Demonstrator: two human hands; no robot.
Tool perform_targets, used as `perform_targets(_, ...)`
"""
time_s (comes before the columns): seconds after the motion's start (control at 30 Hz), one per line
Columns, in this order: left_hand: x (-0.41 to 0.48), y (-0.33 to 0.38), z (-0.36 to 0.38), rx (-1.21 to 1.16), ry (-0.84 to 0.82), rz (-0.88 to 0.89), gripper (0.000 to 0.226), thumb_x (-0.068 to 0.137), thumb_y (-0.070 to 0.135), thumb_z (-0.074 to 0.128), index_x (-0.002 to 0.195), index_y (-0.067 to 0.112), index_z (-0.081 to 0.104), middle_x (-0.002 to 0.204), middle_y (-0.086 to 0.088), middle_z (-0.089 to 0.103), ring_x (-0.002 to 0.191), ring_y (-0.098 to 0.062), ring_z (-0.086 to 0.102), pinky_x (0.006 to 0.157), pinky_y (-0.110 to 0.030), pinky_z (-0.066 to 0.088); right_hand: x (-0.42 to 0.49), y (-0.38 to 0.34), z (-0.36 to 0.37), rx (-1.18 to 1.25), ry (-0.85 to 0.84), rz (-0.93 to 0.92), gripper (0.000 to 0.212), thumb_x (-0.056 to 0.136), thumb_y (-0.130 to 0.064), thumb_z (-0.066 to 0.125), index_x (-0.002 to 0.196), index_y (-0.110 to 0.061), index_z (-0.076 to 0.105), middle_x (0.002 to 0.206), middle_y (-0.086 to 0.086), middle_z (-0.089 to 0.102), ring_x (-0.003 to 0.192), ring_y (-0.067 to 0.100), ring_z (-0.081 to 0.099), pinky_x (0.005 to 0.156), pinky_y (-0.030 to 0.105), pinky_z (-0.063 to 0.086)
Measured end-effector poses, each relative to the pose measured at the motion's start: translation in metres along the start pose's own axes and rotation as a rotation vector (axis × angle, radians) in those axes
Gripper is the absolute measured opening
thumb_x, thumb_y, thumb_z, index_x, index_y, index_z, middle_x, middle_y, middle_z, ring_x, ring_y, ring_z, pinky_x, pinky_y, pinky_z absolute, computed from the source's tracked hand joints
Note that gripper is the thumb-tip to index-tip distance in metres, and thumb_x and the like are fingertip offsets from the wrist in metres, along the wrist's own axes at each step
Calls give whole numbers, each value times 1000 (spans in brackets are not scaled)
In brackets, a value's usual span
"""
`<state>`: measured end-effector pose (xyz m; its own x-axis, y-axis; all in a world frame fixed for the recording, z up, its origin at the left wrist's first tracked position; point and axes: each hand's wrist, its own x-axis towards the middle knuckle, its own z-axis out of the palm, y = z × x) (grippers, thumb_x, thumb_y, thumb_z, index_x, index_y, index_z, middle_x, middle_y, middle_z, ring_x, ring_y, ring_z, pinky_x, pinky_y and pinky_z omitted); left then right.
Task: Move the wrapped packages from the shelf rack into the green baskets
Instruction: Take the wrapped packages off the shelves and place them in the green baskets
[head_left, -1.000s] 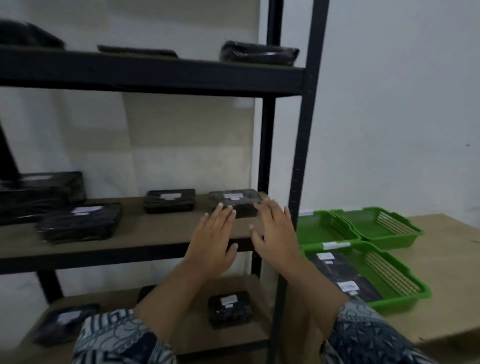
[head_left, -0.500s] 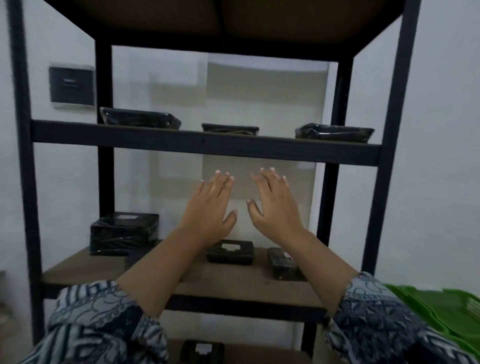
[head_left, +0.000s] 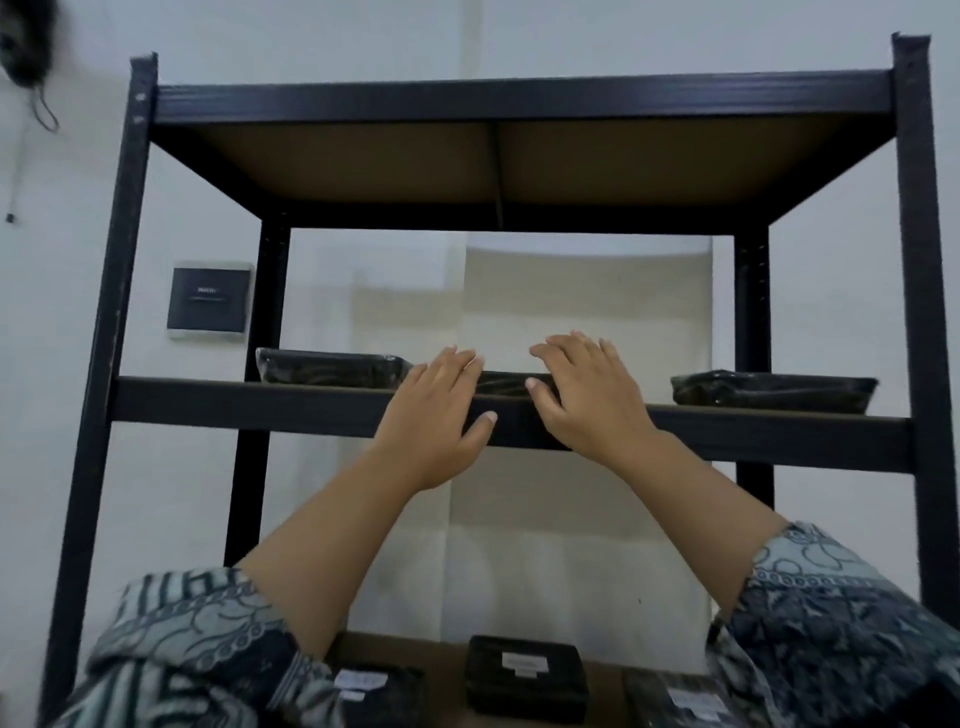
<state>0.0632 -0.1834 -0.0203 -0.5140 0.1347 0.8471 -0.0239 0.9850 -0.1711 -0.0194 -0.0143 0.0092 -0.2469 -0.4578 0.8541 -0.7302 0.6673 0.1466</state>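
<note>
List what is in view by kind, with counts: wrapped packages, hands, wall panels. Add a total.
Wrapped packages: 6
Hands: 2
Wall panel: 1
Total: 9

Both arms up at the upper shelf of black shelf rack (head_left: 311, 410). Left hand (head_left: 436, 415) and right hand (head_left: 587, 400) side by side, fingers mostly straight, flanking and partly covering middle wrapped package (head_left: 506, 382); contact unclear. Left package (head_left: 332, 366) and right package (head_left: 774, 389) lie well apart on the same shelf. Labelled lower package (head_left: 527, 675) below, between patterned sleeves (head_left: 208, 649). Dark wall panel (head_left: 208, 301) left of rack
</note>
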Motion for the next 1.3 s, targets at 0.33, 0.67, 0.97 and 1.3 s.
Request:
perform_targets(0.33,68,-38,24,-163,-293,-53,63,95,47,33,146,11,23,151,-7,26,135,-21,24,110,-34,23,87,34,32,-101,-586,203,53,97,-49,28,147,-32,23,157,-1,18,143,27,16,114,47,18)
perform_targets(0.67,64,-41,36,-126,-239,-63,60,96,48,25,146,16,20,151,0,25,138,-17,17,113,-41,17,87,43,48,143,-517,372,36,95,-40,48,129,-33,55,137,0,53,120,19,51,97,28,40)
perform_targets(0.97,61,-41,41,-121,-160,-76,61,95,48,24,146,16,19,150,1,26,138,-14,15,113,-38,17,84,40,39,156,-344,370,22,80,-33,72,100,-27,74,100,-14,65,96,9,57,69,15,35)
perform_targets(1.3,61,-40,39,-134,-176,-63,60,95,46,23,146,15,21,149,0,30,136,-14,21,112,-37,20,81,34,33,93,-350,337,23,81,-34,70,102,-27,73,116,-6,64,102,9,56,78,19,38)
